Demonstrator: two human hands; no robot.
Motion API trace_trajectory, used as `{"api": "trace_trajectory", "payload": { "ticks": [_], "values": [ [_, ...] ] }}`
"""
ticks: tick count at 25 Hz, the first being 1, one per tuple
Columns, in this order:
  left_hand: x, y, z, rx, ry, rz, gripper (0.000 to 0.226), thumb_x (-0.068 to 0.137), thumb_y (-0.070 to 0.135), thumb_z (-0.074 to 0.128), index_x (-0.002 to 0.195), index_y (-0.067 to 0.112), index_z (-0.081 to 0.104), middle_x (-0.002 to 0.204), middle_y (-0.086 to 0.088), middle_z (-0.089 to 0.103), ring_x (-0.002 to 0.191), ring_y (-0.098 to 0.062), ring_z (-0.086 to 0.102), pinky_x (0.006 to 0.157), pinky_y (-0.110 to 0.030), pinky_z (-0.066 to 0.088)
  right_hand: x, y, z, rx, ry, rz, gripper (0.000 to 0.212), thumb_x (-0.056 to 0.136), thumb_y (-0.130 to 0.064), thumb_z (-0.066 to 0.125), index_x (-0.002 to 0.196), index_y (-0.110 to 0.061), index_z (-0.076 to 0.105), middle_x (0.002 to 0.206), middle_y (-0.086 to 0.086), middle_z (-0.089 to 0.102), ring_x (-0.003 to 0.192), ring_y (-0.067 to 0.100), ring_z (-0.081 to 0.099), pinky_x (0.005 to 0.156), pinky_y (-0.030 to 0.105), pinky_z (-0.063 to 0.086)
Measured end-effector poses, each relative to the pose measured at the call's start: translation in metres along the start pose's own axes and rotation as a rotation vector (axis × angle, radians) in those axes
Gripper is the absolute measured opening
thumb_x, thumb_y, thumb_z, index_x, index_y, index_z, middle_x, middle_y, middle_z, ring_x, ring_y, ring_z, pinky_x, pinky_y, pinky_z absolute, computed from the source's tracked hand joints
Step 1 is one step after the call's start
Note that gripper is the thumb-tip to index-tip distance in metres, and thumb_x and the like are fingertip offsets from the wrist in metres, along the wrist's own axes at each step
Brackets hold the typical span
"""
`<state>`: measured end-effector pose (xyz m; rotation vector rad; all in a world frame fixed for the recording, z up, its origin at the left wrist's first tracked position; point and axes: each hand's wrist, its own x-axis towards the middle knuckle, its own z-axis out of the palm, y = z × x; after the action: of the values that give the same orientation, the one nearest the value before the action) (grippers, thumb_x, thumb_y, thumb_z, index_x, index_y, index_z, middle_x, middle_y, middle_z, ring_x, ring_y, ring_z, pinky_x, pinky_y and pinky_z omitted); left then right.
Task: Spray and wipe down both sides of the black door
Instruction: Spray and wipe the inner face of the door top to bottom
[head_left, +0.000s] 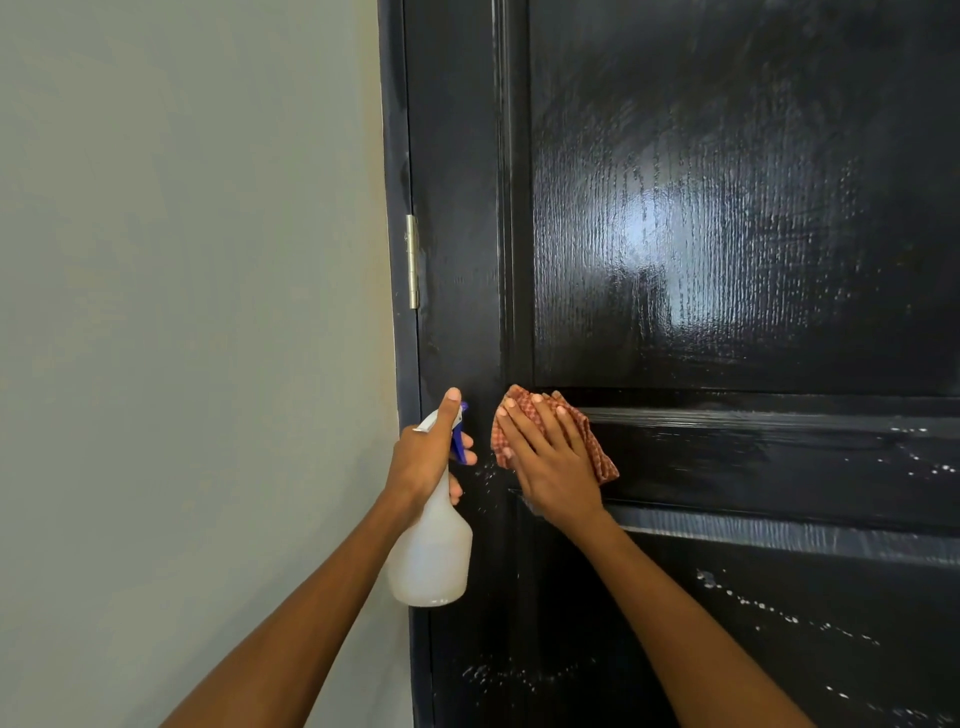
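The black door (727, 234) fills the right of the view, its glossy paint showing a ridged wood-grain texture, raised panel mouldings and a bright glare on the upper panel. White spray droplets speckle its lower panel and the stile near the hinge edge. A checked red-and-cream cloth (597, 452), crumpled, lies flat against the horizontal rail between the panels, near the door's left edge. The right hand (550, 462) presses it there, its grip wide with fingers straight and spread. Just beside it, the left hand (426, 452) has its grip wrapped round the neck of a translucent white plastic spray bottle (431, 556); the bottle stands upright, long axis vertical, its blue nozzle pointing at the door. A metal hinge (412, 262) sits on the door's left edge, against the dark frame (397, 156). A matte grey-green wall (182, 312) lies left.
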<state>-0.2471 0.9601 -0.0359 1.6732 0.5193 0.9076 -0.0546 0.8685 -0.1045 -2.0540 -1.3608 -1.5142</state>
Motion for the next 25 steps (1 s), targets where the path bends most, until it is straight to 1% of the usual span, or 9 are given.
{"api": "trace_trajectory", "payload": {
  "ticks": [4,8,10,15,19,21,23,24,25],
  "values": [
    [-0.002,-0.003,0.015,0.000,-0.025,-0.014,0.065,0.091,0.071,0.043,0.092,0.011,0.068,0.090,-0.017,0.073,0.058,-0.024,0.064,0.048,-0.027,0.054,-0.007,0.031,-0.013,-0.012,0.015,-0.087,0.060,0.101,-0.037,0.042,0.159,-0.020,0.036,0.163,0.005,0.038,0.152,0.031,0.029,0.127,0.048,0.012],
    [-0.003,-0.009,0.018,0.012,-0.044,-0.036,0.071,0.090,0.073,0.044,0.093,0.007,0.070,0.089,-0.017,0.074,0.056,-0.023,0.064,0.047,-0.027,0.054,-0.020,0.025,-0.010,0.011,0.097,0.128,0.057,0.104,-0.038,0.042,0.158,-0.021,0.040,0.165,0.003,0.036,0.153,0.033,0.027,0.126,0.053,0.014],
    [-0.003,-0.011,0.014,0.016,-0.032,-0.043,0.071,0.091,0.072,0.043,0.094,0.007,0.070,0.089,-0.016,0.074,0.056,-0.023,0.064,0.047,-0.026,0.053,-0.014,0.002,0.000,0.043,0.080,0.144,0.060,0.101,-0.040,0.044,0.158,-0.022,0.039,0.164,0.004,0.037,0.153,0.035,0.026,0.125,0.054,0.014],
    [0.001,-0.010,0.002,-0.033,0.007,-0.033,0.060,0.094,0.068,0.043,0.093,0.013,0.067,0.089,-0.015,0.073,0.059,-0.024,0.065,0.046,-0.025,0.053,-0.002,-0.003,0.007,0.066,0.001,0.007,0.070,0.093,-0.036,0.064,0.157,-0.022,0.039,0.162,0.006,0.039,0.151,0.033,0.029,0.124,0.052,0.014],
    [-0.001,-0.014,0.012,-0.012,-0.016,-0.032,0.066,0.091,0.072,0.043,0.091,0.011,0.068,0.089,-0.017,0.073,0.061,-0.027,0.064,0.048,-0.027,0.053,-0.003,0.027,-0.010,-0.016,0.015,-0.169,0.060,0.097,-0.040,0.041,0.154,-0.023,0.044,0.159,0.004,0.045,0.148,0.031,0.033,0.124,0.050,0.014],
    [-0.003,-0.016,0.018,0.011,-0.027,-0.033,0.068,0.091,0.073,0.043,0.089,0.010,0.068,0.089,-0.017,0.073,0.060,-0.026,0.064,0.048,-0.027,0.053,-0.005,0.032,-0.015,-0.013,0.054,-0.064,0.057,0.101,-0.038,0.040,0.155,-0.022,0.045,0.160,0.003,0.044,0.149,0.031,0.033,0.125,0.051,0.017],
    [-0.003,-0.015,0.021,0.019,-0.035,-0.039,0.068,0.091,0.073,0.043,0.089,0.010,0.068,0.090,-0.017,0.073,0.058,-0.025,0.064,0.049,-0.027,0.053,-0.007,0.023,-0.011,0.001,0.089,0.079,0.057,0.101,-0.038,0.044,0.156,-0.021,0.043,0.162,0.004,0.041,0.151,0.033,0.029,0.127,0.052,0.013],
    [-0.003,-0.015,0.020,0.023,-0.035,-0.040,0.067,0.090,0.073,0.043,0.089,0.011,0.068,0.090,-0.016,0.074,0.057,-0.024,0.064,0.049,-0.027,0.053,-0.007,0.015,-0.008,0.015,0.073,0.082,0.059,0.100,-0.038,0.047,0.156,-0.021,0.044,0.162,0.005,0.041,0.151,0.035,0.028,0.126,0.052,0.011],
    [-0.003,-0.014,0.019,0.031,-0.032,-0.040,0.068,0.090,0.074,0.042,0.089,0.011,0.068,0.089,-0.016,0.074,0.056,-0.025,0.063,0.049,-0.027,0.053,-0.006,0.007,-0.002,0.027,0.040,0.001,0.060,0.098,-0.039,0.051,0.155,-0.021,0.045,0.161,0.006,0.042,0.151,0.035,0.029,0.126,0.053,0.010]
  ]
}}
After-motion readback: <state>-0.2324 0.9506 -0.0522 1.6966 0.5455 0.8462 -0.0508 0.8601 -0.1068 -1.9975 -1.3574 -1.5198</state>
